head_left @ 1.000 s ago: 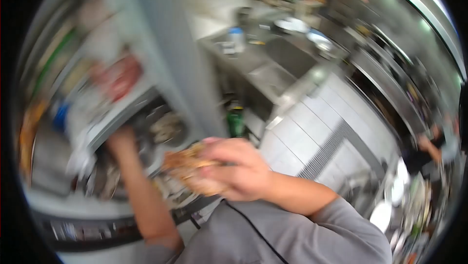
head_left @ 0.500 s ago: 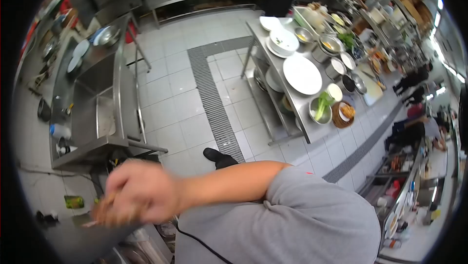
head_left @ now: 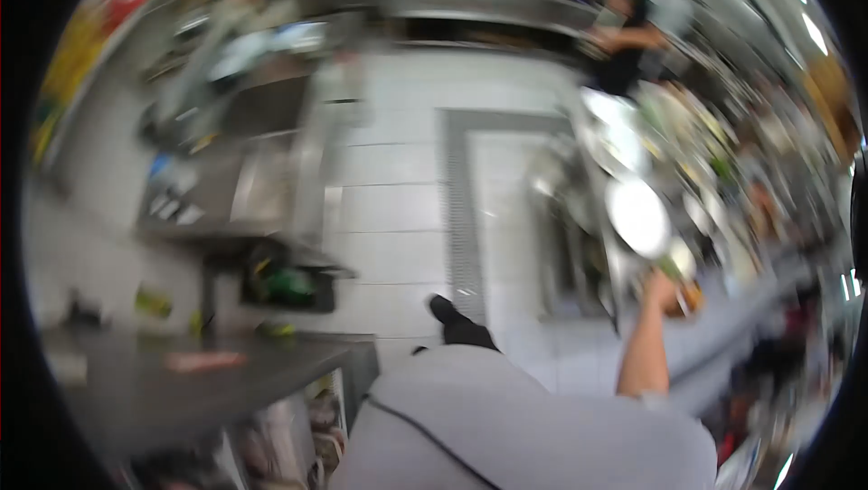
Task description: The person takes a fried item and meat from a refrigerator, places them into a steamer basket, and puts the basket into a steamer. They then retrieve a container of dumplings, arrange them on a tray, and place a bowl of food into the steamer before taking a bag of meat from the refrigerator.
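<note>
At the near end of the steel table (head_left: 618, 264): the right hand (head_left: 661, 288) was stretched out beside the tableware, with the left hand out of view.
Fingers: too blurred to tell how far they were spread, or whether they had hold of anything.
Brown basket (head_left: 693, 298): it was just beside the hand, by the table's end; whether the two touched could not be made out. A knock from the knuckles could have tipped it.
Green leaves (head_left: 670, 267): these showed just beyond the hand, and a hasty sweep might have dragged them out.
White plate (head_left: 638, 217): it lay farther along the same table; a careless swing of the forearm could have nudged it.
Pinkish strip (head_left: 206, 361): it lay on the grey counter (head_left: 108, 404), well apart from the hand, perhaps at risk from a stray sleeve.
Black shoe (head_left: 439, 307): it was at the edge of the floor grating (head_left: 458, 210); any wetness there might have caused a slip.
</note>
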Demonstrator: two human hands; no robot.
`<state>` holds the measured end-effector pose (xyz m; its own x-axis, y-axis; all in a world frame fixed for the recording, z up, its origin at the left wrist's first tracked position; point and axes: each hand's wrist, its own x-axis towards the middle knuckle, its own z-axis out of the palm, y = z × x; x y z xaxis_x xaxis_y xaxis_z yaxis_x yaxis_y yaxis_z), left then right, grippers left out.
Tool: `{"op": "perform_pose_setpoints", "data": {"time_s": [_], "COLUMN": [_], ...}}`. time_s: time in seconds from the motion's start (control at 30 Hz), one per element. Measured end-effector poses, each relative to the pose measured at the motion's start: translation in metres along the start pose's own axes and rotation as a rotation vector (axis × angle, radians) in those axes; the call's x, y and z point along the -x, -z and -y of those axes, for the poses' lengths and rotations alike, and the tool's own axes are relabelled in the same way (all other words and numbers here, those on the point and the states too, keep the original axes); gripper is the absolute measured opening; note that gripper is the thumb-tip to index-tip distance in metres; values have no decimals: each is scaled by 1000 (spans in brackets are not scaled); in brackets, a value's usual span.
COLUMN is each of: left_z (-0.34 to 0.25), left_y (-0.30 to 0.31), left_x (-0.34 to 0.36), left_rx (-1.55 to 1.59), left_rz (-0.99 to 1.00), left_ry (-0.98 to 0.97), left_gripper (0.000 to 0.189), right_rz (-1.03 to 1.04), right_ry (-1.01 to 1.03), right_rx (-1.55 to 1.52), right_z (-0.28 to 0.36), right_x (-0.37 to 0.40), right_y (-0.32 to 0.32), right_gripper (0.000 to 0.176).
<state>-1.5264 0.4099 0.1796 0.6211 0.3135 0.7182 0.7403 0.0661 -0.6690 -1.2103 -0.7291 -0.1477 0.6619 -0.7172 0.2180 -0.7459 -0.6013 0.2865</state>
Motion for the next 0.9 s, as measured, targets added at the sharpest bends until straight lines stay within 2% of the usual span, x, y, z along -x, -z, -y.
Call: {"op": "perform_pose_setpoints", "data": {"time_s": [0.03, 0.07, 0.1, 0.13, 0.17, 0.2, 0.23, 0.27, 0.3, 0.33, 0.4, 0.47, 0.53, 0.57, 0.6, 0.63, 0.67, 0.73, 0.8, 0.87, 0.9], "left_z": [16, -4, -18, -24, -41, -43, -49, -40, -22, -12, 4, 21, 45, 55, 62, 68, 71, 79, 79, 79, 82], "left_y": [-11, -9, 57, 80, 89, 116, 128, 148, 181, 197, 222, 236, 253, 261, 268, 272, 276, 285, 289, 292, 294], "left_x": [-4, 27, 10, 10, 18, 11, 12, 17, 3, 0, 12, 23, 24, 28, 33, 35, 35, 42, 53, 67, 72], "left_rx": [-336, 416, 879, 1191, 1475, 1346, 1428, 1249, 1171, 1198, 1208, 1250, 1218, 1186, 1156, 1150, 1144, 1141, 1154, 1168, 1177], "left_rz": [-291, 18, 32, 48, -100, -191, -235, -151, -157, -192, -242, -339, -370, -397, -422, -488, -492, -487, -475, -456, -454], "left_ry": [-352, 219, 581, 768, 954, 852, 958, 863, 787, 765, 761, 575, 565, 584, 601, 626, 629, 671, 679, 745, 744], "left_gripper": [22, 44, 43, 42, 39, 38, 39, 29, 20, 20, 20, 25, 24, 21, 19, 17, 17, 19, 19, 21, 21], "right_rz": [-111, -281, -533, -179, -386, -471, -92, 300, 495, 691, 711, 391, 315, 88, -104, -273, -114, 101, 501, 328, 324], "right_ry": [-497, -48, -101, 25, 344, 596, 664, 715, 890, 1036, 1542, 2222, 2671, 2841, 2883, 2820, 2703, 2309, 2060, 1984, 1979], "right_rx": [-714, 70, -442, -757, -888, -1085, -1286, -1398, -1561, -1700, -1635, -1670, -1908, -2036, -2107, -2212, -2392, -2553, -2360, -2317, -2311], "right_z": [61, 68, 117, 169, 227, 293, 360, 405, 441, 464, 471, 436, 396, 377, 347, 323, 313, 299, 307, 316, 322], "right_x": [37, 11, 23, 38, 37, 63, 109, 156, 212, 268, 369, 437, 480, 497, 513, 534, 569, 643, 700, 724, 725], "right_y": [90, 9, 45, 83, 67, 86, 128, 170, 214, 264, 373, 514, 633, 687, 741, 785, 818, 876, 916, 926, 929], "right_gripper": [31, 46, 56, 68, 60, 56, 53, 52, 50, 49, 45, 38, 37, 39, 37, 38, 42, 58, 58, 58, 58]}}
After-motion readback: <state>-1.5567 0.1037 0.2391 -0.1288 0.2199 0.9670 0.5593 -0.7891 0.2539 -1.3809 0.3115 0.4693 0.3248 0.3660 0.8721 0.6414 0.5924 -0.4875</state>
